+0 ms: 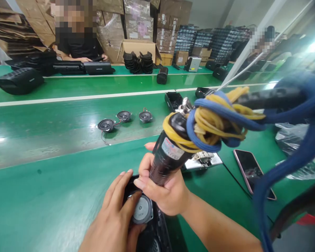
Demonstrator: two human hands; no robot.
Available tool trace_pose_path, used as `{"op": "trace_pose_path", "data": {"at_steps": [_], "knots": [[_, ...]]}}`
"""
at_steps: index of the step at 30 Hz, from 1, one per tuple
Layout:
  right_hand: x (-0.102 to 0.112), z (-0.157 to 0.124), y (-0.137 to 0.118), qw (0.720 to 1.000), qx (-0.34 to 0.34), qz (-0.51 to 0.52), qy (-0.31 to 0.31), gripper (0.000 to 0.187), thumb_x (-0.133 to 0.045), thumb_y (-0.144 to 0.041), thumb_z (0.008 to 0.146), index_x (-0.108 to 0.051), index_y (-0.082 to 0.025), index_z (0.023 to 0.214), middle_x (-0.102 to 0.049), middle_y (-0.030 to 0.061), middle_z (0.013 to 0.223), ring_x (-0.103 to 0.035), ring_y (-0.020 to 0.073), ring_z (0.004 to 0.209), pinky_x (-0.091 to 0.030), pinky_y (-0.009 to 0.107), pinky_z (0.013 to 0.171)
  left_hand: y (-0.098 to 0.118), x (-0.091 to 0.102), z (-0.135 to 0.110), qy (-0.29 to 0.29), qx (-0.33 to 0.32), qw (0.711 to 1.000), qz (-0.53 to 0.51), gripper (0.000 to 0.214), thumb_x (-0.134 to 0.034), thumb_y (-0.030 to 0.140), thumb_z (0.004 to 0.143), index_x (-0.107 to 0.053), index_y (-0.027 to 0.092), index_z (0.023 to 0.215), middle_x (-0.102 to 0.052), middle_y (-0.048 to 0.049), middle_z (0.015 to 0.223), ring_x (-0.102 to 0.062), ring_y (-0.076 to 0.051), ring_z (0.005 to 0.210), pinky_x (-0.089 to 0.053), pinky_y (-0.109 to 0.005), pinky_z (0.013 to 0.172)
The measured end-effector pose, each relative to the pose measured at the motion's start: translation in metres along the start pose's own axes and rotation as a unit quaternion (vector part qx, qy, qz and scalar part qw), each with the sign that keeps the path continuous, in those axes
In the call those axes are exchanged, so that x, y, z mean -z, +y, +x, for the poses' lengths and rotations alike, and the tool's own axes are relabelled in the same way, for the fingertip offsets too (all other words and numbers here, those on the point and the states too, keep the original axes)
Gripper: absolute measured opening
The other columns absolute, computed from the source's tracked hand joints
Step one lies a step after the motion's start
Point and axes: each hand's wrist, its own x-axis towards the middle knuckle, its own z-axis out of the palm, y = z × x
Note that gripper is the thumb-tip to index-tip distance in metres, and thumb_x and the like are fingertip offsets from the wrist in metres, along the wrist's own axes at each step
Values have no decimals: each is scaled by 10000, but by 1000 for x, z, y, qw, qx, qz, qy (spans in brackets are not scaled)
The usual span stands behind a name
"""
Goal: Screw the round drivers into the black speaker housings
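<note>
A round speaker driver (pixel 142 210) sits in a black speaker housing (pixel 159 227), beneath a tilted black electric screwdriver (pixel 168 157).

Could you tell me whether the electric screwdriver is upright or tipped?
Tipped: the electric screwdriver slants, its cord-wrapped top leaning right above the right hand.

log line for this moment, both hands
left hand: on speaker driver in black speaker housing | right hand: grips electric screwdriver hung on blue and yellow cords | three speaker drivers on green bench
</note>
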Motion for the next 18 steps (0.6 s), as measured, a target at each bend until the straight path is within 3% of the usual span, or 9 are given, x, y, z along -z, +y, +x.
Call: {"op": "trace_pose_path", "data": {"at_steps": [4,6,9,12,15,18], "knots": [[0,0,3,1000,16,-8,5,465,-797,-210,945,-526,-378,1284,-527,-80,794,-500,143,615,-466,284,579,-1,-2,-3,-27,-2,1000,-7,617,-591,188,888,-604,240,1502,-494,-177,1691,-620,-428,1487,-707,-523,1018],[-1,1,3,1000,25,1,0,455,-809,-203,925,-537,-367,1250,-540,-76,828,-533,140,638,-564,298,641,-1,-5,-5,-38,25,999,-17,612,-575,195,900,-612,261,1507,-444,-147,1737,-558,-422,1545,-666,-576,1093],[-2,4,0,999,32,-10,-26,288,-793,-208,924,-566,-322,1060,-514,-48,835,-549,157,683,-647,352,729,0,-10,-8,-51,73,996,-28,622,-594,192,884,-641,278,1498,-405,-109,1773,-485,-436,1595,-618,-621,1161],[-3,3,-1,999,26,-8,-27,264,-813,-229,912,-563,-302,956,-493,-41,809,-511,153,660,-636,333,687,-2,-17,-12,-47,69,996,-7,700,-637,158,812,-642,276,1502,-425,-133,1756,-507,-450,1570,-618,-613,1159],[-6,1,4,1000,21,6,10,294,-846,-236,908,-570,-293,995,-514,-58,781,-493,128,601,-542,258,556,-9,-27,-16,-33,44,998,20,798,-656,110,725,-625,285,1503,-441,-167,1723,-499,-432,1576,-608,-585,1172],[-4,0,2,998,35,5,48,263,-830,-258,944,-568,-272,966,-525,-60,806,-494,98,562,-489,230,515,-22,-35,-20,-15,13,999,26,687,-646,119,771,-657,297,1434,-452,-168,1701,-529,-409,1551,-635,-561,1133]]}}
